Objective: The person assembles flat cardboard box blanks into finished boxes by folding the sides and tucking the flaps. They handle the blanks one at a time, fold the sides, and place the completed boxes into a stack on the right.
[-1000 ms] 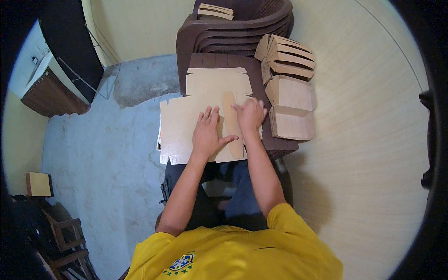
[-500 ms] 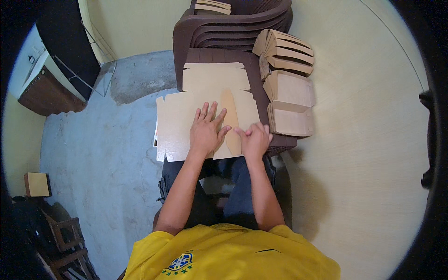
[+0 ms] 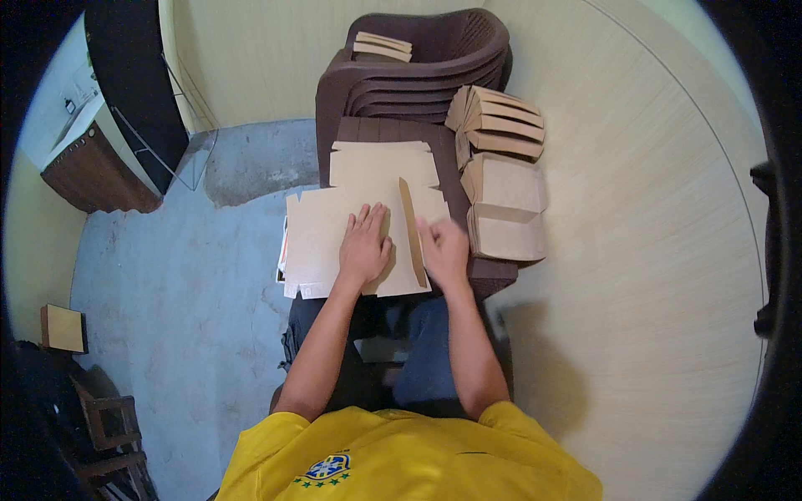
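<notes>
A flat sheet of light brown cardboard (image 3: 322,238) with notched edges, like an unfolded box, lies across the seat in front of me and over my knees. On it my left hand (image 3: 364,250) rests flat, palm down, fingers stretched out. Just right of that hand, a narrow tapered flap (image 3: 411,230) of the cardboard stands raised, its darker face showing. My right hand (image 3: 446,250) is beside the flap's right side, fingers bent and smeared by motion. Whether it touches the flap is unclear.
Stacked brown plastic chairs (image 3: 401,83) stand ahead, their seat (image 3: 393,129) under the sheet. On the right are folded cardboard boxes (image 3: 505,204) and a fanned stack of them (image 3: 505,125); several folded pieces (image 3: 383,47) lie farther back. A small box (image 3: 64,327) sits at left.
The flap has tilted up from lying nearly flat and now looks narrower. My left hand has slid slightly off it, and my right hand has moved a little. The whole view has shifted.
</notes>
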{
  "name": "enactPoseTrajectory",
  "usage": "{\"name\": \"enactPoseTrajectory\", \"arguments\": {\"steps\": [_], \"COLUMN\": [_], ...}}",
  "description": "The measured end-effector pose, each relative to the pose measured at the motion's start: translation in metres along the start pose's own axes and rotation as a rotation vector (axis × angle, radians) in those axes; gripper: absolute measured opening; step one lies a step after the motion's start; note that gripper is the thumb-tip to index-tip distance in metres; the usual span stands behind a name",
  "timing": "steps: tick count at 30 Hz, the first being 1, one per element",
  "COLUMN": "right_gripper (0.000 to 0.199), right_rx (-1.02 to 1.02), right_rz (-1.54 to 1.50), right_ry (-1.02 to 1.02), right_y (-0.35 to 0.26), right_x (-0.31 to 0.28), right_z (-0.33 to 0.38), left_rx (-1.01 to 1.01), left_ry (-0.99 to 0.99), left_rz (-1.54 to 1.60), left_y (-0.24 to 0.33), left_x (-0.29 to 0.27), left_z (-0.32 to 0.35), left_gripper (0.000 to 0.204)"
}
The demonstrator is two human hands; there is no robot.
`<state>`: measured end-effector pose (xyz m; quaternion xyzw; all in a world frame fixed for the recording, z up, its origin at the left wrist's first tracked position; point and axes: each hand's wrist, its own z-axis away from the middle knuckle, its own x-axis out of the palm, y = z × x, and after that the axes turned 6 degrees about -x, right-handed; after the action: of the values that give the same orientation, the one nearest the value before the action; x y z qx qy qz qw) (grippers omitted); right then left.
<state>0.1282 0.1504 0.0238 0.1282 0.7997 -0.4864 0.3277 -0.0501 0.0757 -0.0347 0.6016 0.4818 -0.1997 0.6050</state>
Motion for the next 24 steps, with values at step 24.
{"name": "enactPoseTrajectory", "arguments": {"steps": [24], "right_gripper": [0.050], "right_rx": [0.338], "right_rz": [-1.202], "right_ry": [-0.257], "right_y": [-0.002], "right_x": [-0.030], "right_z": [0.008], "left_rx": [0.084], "left_ry": [0.123], "left_rz": [-0.174], "left_y": [0.013], "left_x": [-0.009], "left_z": [-0.010], "left_gripper": [0.044]}}
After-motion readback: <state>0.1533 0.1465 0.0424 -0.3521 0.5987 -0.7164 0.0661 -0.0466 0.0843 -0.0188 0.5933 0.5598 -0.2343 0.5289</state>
